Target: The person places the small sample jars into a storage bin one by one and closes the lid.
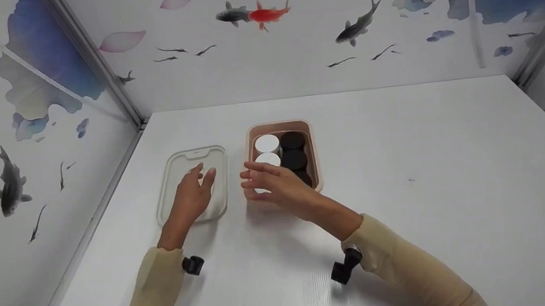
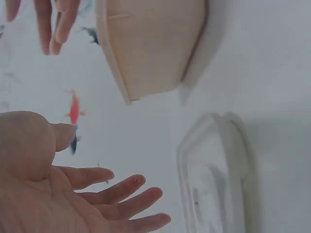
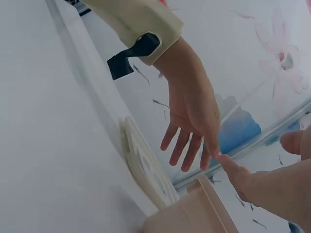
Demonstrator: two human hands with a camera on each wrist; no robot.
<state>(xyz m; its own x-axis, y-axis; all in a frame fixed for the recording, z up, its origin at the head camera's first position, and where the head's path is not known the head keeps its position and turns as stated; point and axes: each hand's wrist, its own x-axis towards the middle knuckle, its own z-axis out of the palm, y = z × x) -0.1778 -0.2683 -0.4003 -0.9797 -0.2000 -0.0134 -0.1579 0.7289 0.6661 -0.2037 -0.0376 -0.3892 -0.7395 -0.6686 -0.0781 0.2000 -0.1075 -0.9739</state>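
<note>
A pink plastic box point(image 1: 317, 169) holds several round-topped pieces in two columns, white pieces point(image 1: 267, 143) at left and black pieces point(image 1: 294, 160) at right. Beside it a translucent pale lid point(image 1: 223, 196) lies flat on the table. My left hand point(image 1: 190, 193) hovers over that lid, fingers spread and holding nothing; the left wrist view shows its palm point(image 2: 43, 199) bare. Above the near left part of the box my right hand point(image 1: 282, 186) reaches across with extended fingers, hiding some white pieces. Nothing shows in its grasp.
The white table point(image 1: 424, 160) is bounded by a printed back wall point(image 1: 294, 63) and a left side panel point(image 1: 58, 155), both with fish pictures. Black wrist mounts point(image 1: 344, 266) stick out from both sleeves.
</note>
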